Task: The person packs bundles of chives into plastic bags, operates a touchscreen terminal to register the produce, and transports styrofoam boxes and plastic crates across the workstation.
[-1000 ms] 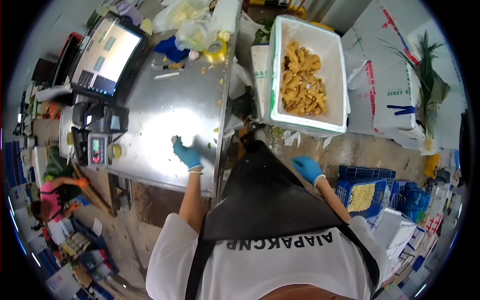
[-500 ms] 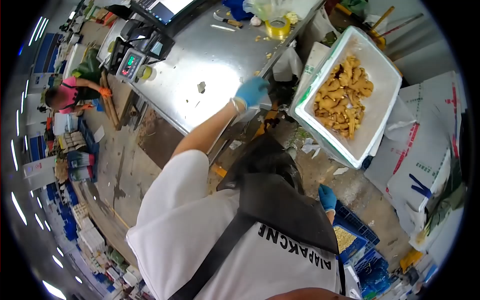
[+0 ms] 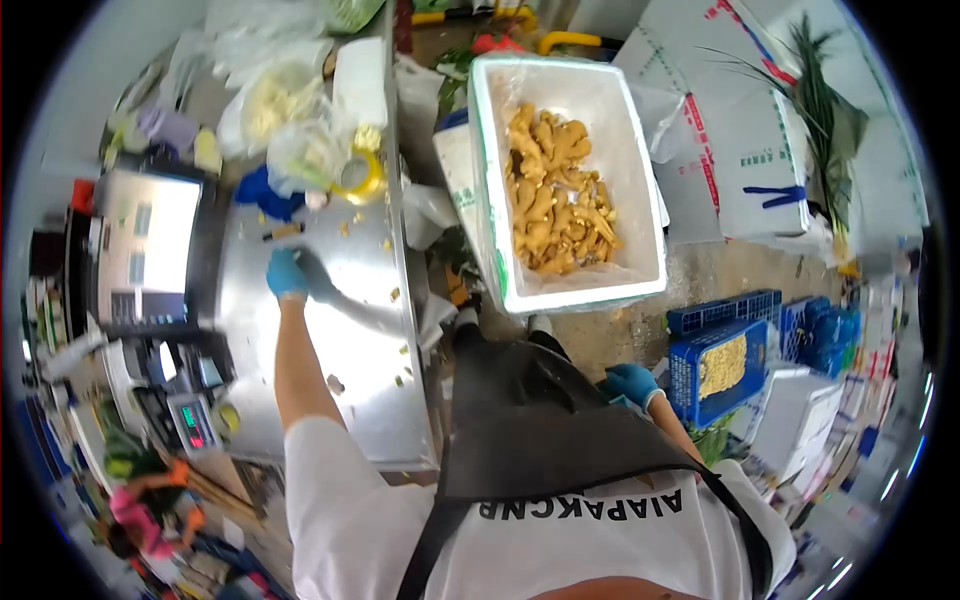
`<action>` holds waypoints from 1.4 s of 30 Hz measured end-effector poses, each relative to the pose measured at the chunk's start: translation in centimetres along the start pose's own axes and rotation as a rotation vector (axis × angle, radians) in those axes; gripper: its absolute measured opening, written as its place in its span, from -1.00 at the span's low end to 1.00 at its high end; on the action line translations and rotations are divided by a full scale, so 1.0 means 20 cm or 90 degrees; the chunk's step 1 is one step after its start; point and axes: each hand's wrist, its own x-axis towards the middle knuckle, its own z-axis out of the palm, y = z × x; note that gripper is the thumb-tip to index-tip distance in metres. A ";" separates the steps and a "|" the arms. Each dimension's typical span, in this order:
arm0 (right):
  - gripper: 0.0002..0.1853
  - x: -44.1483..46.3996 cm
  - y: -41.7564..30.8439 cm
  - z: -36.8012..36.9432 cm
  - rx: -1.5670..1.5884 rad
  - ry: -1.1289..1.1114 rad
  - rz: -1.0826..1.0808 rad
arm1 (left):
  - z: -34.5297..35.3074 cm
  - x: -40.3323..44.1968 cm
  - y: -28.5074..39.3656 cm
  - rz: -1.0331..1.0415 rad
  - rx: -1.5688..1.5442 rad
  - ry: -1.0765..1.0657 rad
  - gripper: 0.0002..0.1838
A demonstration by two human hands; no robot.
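Observation:
My left hand (image 3: 288,273), in a blue glove, is low over the metal table (image 3: 350,345). Just beyond its fingertips lies a knife with a wooden handle (image 3: 284,232); whether the fingers touch or grip anything is hidden. My right hand (image 3: 631,384), also gloved in blue, hangs at my side with loosely bent fingers and nothing visible in it. A blue crate (image 3: 682,385) holding pale small pieces stands beside it. In front of me is a white foam box (image 3: 640,240) with ginger (image 3: 550,200) inside.
On the table are a yellow tape roll (image 3: 362,178), a blue cloth (image 3: 270,192), plastic bags (image 3: 305,155) and scraps. A monitor (image 3: 150,245) and a scale (image 3: 192,424) line the left side. White cartons (image 3: 680,120) stand right. A co-worker (image 3: 145,515) is at lower left.
My view has turned to the left-hand table, and my body has swung toward the foam box. My left hand has moved from the table's edge to beside the knife. The right hand still hangs low.

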 end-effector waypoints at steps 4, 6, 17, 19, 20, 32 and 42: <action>-0.54 -0.02 0.02 0.13 0.080 -0.067 0.103 | -0.10 -0.37 -0.19 0.370 0.206 0.131 -0.78; -0.55 0.12 0.52 0.51 0.235 -0.070 0.065 | -0.30 -0.71 -0.13 0.318 0.299 0.005 -0.69; -0.59 0.19 0.36 0.45 0.238 -0.063 0.122 | -0.86 -1.08 -0.16 -0.108 0.664 0.226 -0.37; -0.58 0.21 0.29 0.42 0.205 0.002 0.110 | -0.64 -0.94 0.13 0.041 0.570 0.241 -0.37; -0.54 0.09 0.22 0.33 0.221 0.052 -0.035 | -0.49 -0.90 0.26 0.115 0.512 0.239 -0.38; -0.50 -0.17 1.17 0.53 0.689 0.199 0.290 | 1.22 -2.04 1.66 0.660 0.110 -0.178 -0.45; -0.52 -0.52 2.28 0.83 1.066 0.296 0.513 | 2.22 -2.93 2.37 0.841 0.043 -0.475 -0.58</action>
